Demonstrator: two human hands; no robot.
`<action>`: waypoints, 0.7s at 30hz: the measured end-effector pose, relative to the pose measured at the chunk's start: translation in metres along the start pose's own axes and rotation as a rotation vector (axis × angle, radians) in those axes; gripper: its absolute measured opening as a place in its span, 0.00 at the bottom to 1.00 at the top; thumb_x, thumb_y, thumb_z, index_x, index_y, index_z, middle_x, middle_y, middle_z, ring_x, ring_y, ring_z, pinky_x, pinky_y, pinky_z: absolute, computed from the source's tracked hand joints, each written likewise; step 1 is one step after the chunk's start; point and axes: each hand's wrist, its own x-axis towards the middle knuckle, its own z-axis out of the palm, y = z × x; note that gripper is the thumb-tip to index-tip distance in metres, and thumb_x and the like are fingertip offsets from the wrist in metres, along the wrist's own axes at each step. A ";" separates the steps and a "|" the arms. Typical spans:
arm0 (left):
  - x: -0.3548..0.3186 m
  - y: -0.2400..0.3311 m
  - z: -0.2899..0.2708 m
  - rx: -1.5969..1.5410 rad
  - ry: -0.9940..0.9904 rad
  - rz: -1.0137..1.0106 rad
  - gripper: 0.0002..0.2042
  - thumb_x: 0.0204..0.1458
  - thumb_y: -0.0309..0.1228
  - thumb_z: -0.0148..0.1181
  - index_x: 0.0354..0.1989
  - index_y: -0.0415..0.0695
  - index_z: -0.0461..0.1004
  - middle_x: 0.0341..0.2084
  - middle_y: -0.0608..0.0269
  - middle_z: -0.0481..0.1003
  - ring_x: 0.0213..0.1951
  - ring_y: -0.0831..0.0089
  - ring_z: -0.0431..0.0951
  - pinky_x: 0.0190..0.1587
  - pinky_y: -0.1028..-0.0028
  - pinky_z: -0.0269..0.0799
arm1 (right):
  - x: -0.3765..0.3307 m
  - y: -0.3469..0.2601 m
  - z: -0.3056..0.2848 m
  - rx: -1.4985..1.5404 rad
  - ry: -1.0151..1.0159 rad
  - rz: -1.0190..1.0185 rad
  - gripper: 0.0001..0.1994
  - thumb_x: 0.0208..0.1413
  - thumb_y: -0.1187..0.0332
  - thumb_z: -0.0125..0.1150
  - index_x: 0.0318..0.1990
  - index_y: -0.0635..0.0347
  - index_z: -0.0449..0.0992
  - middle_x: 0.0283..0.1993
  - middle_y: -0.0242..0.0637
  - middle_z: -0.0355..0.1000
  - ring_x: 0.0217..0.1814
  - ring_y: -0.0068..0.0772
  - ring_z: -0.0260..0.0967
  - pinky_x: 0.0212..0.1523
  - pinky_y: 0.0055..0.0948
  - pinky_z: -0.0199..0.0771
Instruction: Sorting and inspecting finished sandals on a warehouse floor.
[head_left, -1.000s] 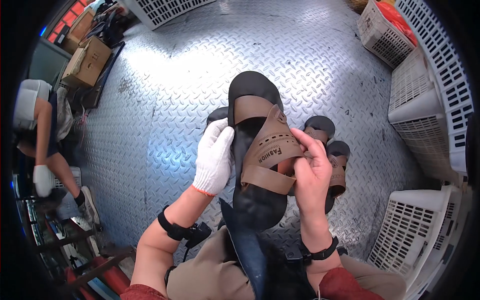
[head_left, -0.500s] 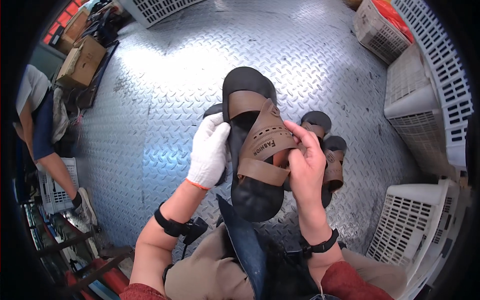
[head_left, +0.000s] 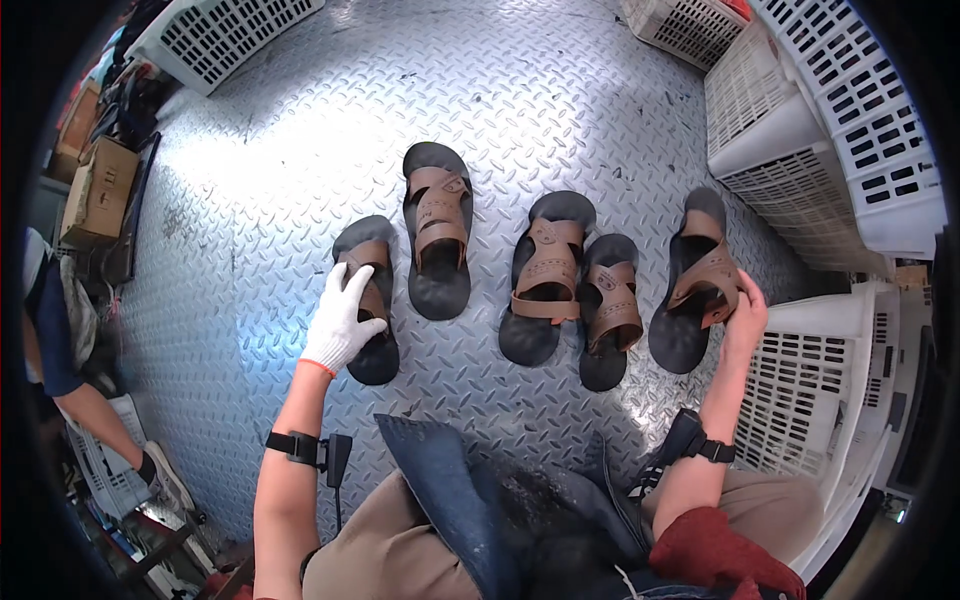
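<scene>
Several brown-strapped sandals with black soles are spread over the metal floor in front of me. My left hand [head_left: 345,320], in a white glove, reaches over the leftmost sandal [head_left: 368,240], its fingers spread across the straps. Beside that lies another sandal [head_left: 440,220], slightly farther away. Near the middle, a larger sandal [head_left: 550,265] and a smaller one [head_left: 612,290] sit close together. At the right, my bare right hand [head_left: 745,310] pinches the side strap of the rightmost sandal [head_left: 685,335], which is tilted a little.
White plastic crates [head_left: 800,385] line the right side, with taller stacked crates [head_left: 770,170] behind. Another crate [head_left: 225,40] stands at the far left. A cardboard box [head_left: 100,190] is by the left edge, and a person's leg [head_left: 100,425] shows below it. The floor [head_left: 270,300] is patterned metal plate.
The sandals held up together between my hands are now apart on the floor. My left hand has moved left and my right hand right, each to a separate sandal.
</scene>
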 end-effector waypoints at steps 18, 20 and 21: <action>0.038 0.024 -0.018 -0.428 0.129 -0.037 0.25 0.44 0.23 0.51 0.56 0.42 0.62 0.51 0.45 0.66 0.55 0.53 0.65 0.56 0.66 0.61 | -0.151 -0.019 0.284 -0.453 -0.712 -0.472 0.30 0.48 0.69 0.58 0.59 0.65 0.55 0.53 0.55 0.62 0.49 0.54 0.65 0.49 0.45 0.66; 0.079 0.028 0.001 -0.617 0.084 -0.252 0.24 0.48 0.29 0.49 0.57 0.41 0.61 0.50 0.46 0.68 0.53 0.59 0.68 0.55 0.69 0.62 | -0.132 0.006 0.304 -0.533 -0.702 -0.322 0.28 0.49 0.72 0.54 0.59 0.63 0.56 0.46 0.57 0.67 0.45 0.56 0.67 0.45 0.47 0.67; 0.094 0.037 0.006 -0.544 0.061 -0.327 0.24 0.49 0.30 0.48 0.57 0.40 0.60 0.51 0.47 0.67 0.52 0.62 0.69 0.53 0.71 0.64 | -0.123 0.014 0.304 -0.570 -0.759 -0.243 0.26 0.49 0.74 0.52 0.59 0.62 0.57 0.41 0.57 0.69 0.42 0.57 0.68 0.43 0.49 0.67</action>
